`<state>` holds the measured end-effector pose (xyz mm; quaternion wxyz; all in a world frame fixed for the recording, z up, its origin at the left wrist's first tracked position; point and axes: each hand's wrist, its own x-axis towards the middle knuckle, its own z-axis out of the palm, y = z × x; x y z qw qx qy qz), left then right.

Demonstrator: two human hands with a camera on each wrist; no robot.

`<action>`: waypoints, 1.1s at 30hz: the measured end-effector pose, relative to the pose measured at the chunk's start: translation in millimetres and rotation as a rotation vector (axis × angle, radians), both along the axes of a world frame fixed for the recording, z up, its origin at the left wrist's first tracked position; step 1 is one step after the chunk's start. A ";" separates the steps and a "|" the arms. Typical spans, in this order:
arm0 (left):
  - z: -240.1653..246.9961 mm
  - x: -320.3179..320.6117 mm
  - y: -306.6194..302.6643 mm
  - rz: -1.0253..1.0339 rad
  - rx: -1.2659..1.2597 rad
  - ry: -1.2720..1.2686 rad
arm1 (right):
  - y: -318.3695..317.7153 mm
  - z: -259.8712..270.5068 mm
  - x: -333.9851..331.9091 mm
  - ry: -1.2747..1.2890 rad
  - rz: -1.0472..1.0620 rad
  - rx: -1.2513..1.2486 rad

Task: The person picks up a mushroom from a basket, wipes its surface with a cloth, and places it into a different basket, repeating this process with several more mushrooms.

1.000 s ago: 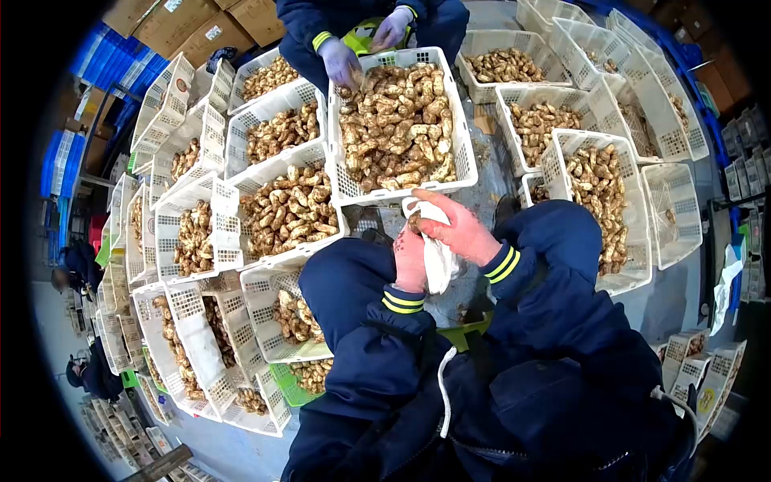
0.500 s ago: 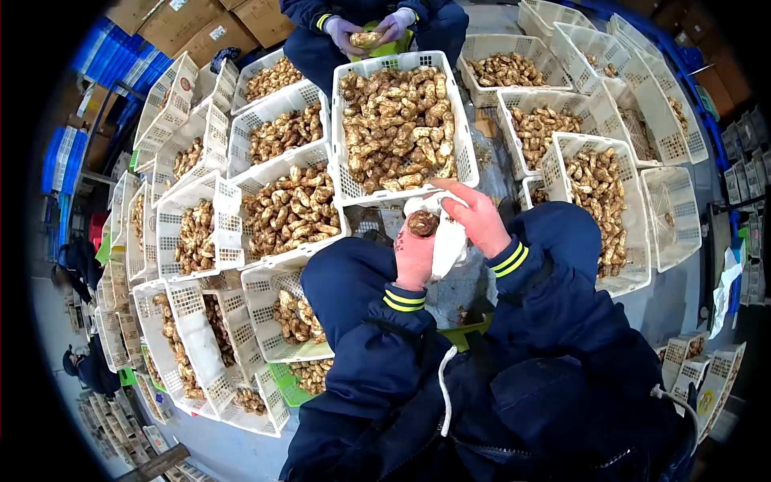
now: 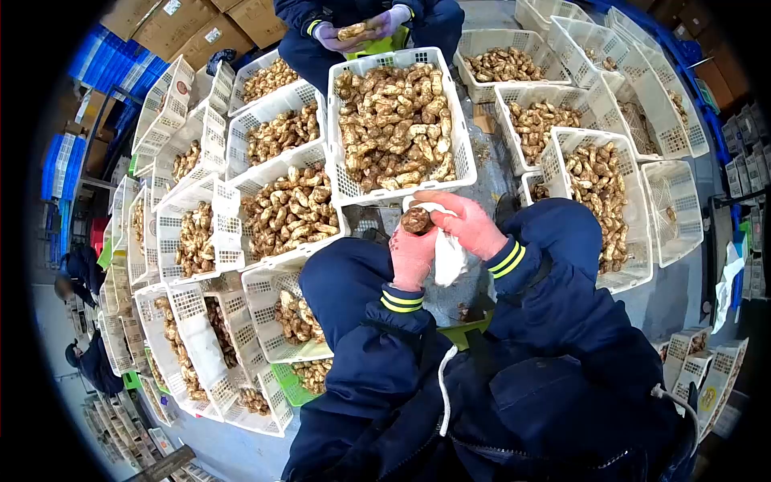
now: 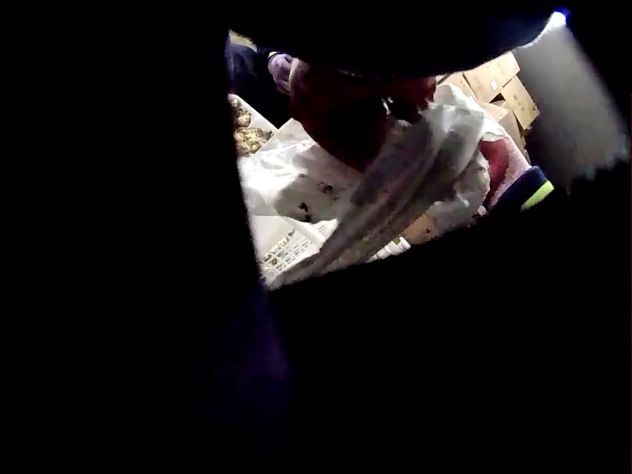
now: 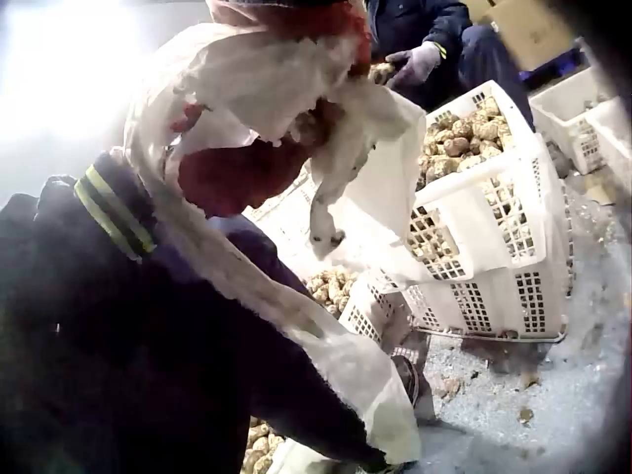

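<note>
In the head view the left hand [image 3: 412, 257], in a pink glove, grips a brown knobbly root [image 3: 416, 220] with its round end facing up. The gloved right hand [image 3: 470, 227] holds a white cloth [image 3: 450, 259] against the root's side, its fingers reaching across toward the left hand. Both hands are just below the near rim of a white crate [image 3: 393, 195] full of similar roots. In the right wrist view the soiled cloth [image 5: 346, 355] hangs down in a long strip. The left wrist view is mostly dark, with the cloth [image 4: 434, 163] across its lit part.
Across the crate a person in purple gloves [image 3: 341, 36] holds another root. White crates of roots stand on the left [image 3: 281, 253] and right [image 3: 634, 265]. Cardboard boxes [image 3: 181, 28] are stacked at the back left. Bits of debris lie on the floor [image 5: 523, 405].
The right hand with the cloth has shifted around the root, whose round end now faces up. The person opposite has lifted a root out of the crate and holds it in both hands.
</note>
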<state>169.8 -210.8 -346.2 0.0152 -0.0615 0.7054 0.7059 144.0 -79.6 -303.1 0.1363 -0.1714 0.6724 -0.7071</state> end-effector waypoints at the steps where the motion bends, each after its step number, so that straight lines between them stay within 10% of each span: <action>1: 0.8 -0.8 0.4 -0.007 0.099 -0.069 | 0.7 -1.8 -0.6 0.000 -0.029 0.040; 5: 21.5 1.0 2.0 -0.091 0.464 -0.213 | 2.5 -11.9 -5.1 -0.168 -0.212 -0.113; 11: 8.5 1.3 2.6 -0.120 0.348 -0.182 | -9.5 -4.0 0.1 -0.011 -0.290 -0.001; 14: -0.6 2.7 -2.5 -0.227 -0.277 0.172 | -19.6 -5.7 4.6 0.023 -0.105 0.057; 19: -8.4 6.0 -1.5 -0.148 -0.314 -0.003 | -9.7 -2.7 0.9 -0.195 0.051 -0.174; 30: 21.9 4.4 1.8 -0.118 0.391 -0.045 | 17.7 -3.6 -16.7 -0.133 -0.541 -0.048; 33: 11.5 1.7 2.3 -0.091 0.668 -0.054 | 20.1 0.3 -21.8 0.457 -0.686 0.491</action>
